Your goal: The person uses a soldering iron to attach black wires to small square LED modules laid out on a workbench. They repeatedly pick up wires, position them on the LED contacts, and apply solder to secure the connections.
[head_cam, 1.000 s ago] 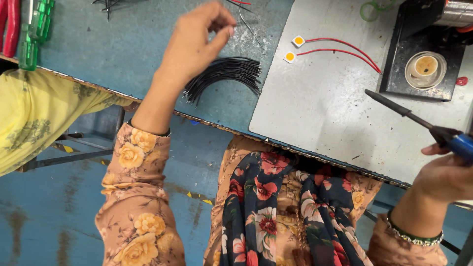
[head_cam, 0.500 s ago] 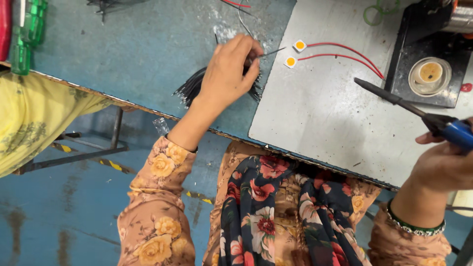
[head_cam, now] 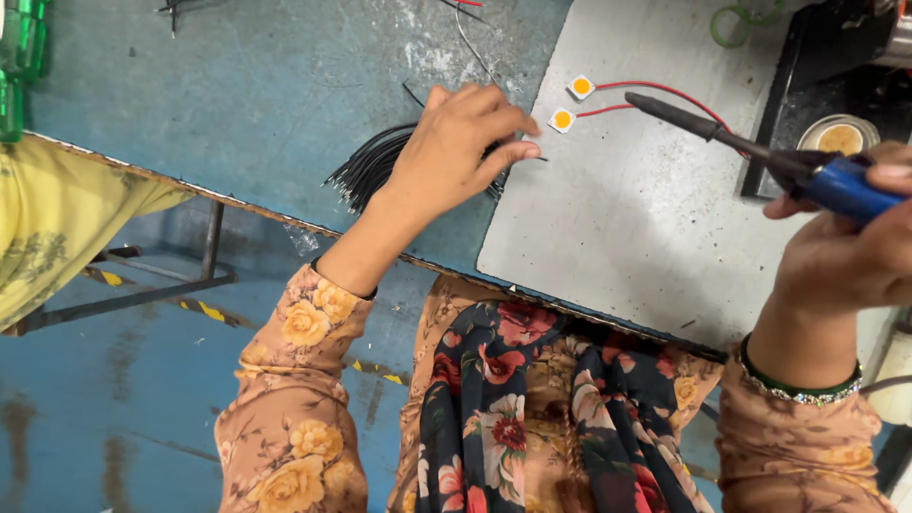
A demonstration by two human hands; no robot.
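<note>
Over the bench [head_cam: 237,104], the left hand [head_cam: 451,152] pinches one thin black wire [head_cam: 532,158] from the bundle [head_cam: 366,166]; it could slip. The right hand [head_cam: 845,252] has a closed grip on the soldering iron [head_cam: 760,152], whose hot tip, near the red leads [head_cam: 655,90], might scorch them.

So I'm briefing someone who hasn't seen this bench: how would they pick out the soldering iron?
Start at the grey metal plate on the blue table. Above its right part, the right hand grips the soldering iron. It is the only tool with a blue handle and a dark shaft, tip pointing toward two small white squares with orange centres.
</note>
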